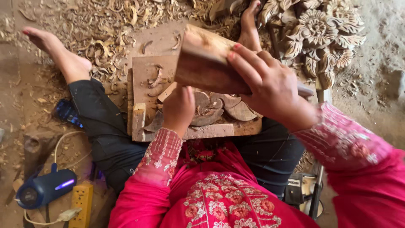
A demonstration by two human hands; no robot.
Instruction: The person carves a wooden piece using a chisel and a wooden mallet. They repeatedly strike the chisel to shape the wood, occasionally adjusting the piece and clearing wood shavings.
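My right hand (270, 86) grips a thick wooden mallet block (202, 63), raised over the work. Below it my left hand (178, 109) is closed around a carving tool that is mostly hidden under the mallet. The tool stands on a partly carved wooden panel (147, 76) with leaf shapes, which rests across my legs. I sit on the ground with both bare feet stretched forward.
Wood shavings (105, 29) cover the ground ahead. A finished carved floral panel (320, 33) lies at the upper right. A phone (67, 113) sits by my left leg; a blue speaker (44, 188) and yellow power strip (82, 200) lie at lower left.
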